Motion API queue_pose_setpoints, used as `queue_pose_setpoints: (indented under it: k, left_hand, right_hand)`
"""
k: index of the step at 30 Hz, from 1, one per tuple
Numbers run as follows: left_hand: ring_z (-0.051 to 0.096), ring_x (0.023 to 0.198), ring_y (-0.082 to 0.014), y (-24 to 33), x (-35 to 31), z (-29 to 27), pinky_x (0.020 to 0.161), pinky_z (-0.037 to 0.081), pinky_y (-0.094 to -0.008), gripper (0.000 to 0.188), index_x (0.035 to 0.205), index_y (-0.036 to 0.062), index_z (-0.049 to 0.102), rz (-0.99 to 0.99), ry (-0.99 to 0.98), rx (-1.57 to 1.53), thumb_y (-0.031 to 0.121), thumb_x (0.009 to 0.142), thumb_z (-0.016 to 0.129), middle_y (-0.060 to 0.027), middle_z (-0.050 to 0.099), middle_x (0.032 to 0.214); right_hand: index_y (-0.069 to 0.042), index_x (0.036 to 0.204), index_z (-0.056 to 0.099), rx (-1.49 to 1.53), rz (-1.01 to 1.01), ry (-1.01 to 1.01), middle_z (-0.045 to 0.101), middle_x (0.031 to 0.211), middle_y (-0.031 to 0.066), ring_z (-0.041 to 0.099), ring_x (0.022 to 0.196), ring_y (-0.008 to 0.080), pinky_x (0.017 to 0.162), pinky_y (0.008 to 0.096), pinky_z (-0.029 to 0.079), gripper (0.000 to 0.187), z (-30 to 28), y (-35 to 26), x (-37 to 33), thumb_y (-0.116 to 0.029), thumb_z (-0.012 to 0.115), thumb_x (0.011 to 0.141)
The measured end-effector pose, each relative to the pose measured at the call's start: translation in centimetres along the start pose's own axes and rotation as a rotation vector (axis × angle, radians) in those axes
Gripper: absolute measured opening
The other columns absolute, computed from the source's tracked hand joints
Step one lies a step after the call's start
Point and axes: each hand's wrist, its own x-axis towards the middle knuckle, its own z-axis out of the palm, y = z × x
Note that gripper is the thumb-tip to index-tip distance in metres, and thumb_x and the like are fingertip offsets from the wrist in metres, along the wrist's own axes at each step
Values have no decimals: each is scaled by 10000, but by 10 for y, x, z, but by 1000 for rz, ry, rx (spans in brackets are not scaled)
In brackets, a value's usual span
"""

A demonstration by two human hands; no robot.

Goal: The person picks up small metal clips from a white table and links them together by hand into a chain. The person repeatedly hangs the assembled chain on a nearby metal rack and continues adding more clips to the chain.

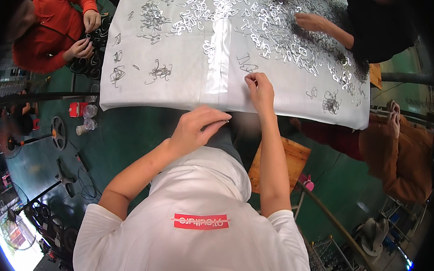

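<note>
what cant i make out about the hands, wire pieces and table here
In the head view:
What the left hand may hold: covered by its fingers
Whether the right hand holds anything: too small
Number of wire pieces: too small, overlapping
Far edge of the table: cut off by the top edge

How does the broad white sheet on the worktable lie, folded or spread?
Spread. The broad white sheet lies out wide and mostly flat, with bent silver wire pieces scattered across it and its near edge curving downward.
</note>
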Motion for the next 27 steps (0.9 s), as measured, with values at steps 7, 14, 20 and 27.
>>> queue_pose_setpoints:
  k: [7, 14, 20, 27]
  left_hand:
    - [634, 692, -202, 5, -11, 1, 609, 512, -291, 195, 948, 25, 688, -114, 17, -75, -29, 763, 720, -93, 675, 833]
    - [641, 743, -215, 9, -10, 7, 674, 513, -311, 157, 891, 18, 686, -68, 7, -103, -26, 746, 728, -85, 685, 841]
    - [641, 721, -217, 13, 0, 18, 676, 508, -312, 148, 878, 15, 683, -11, -34, -149, -23, 743, 726, -77, 685, 827]
    - [635, 703, -217, 20, 13, 35, 665, 498, -312, 155, 872, 21, 682, 66, -89, -169, -26, 732, 725, -68, 681, 806]
  right_hand:
    - [-78, 884, 654, -601, -90, -233, 612, 979, 93, 616, 896, 279, 739, 425, 462, 114, 25, 21, 56, -182, 638, 840]
    - [-51, 899, 604, 485, 437, -291, 596, 858, 9, 521, 694, 112, 615, 262, 412, 63, -23, 1, 23, -111, 585, 907]
    - [-12, 931, 592, 1129, 470, -195, 636, 870, 63, 584, 689, 97, 596, 221, 463, 58, -80, -71, -65, -59, 603, 899]
    - [-4, 940, 601, 1097, 396, 35, 556, 990, 45, 542, 799, 87, 667, 204, 442, 69, -105, -113, -125, 18, 621, 878]
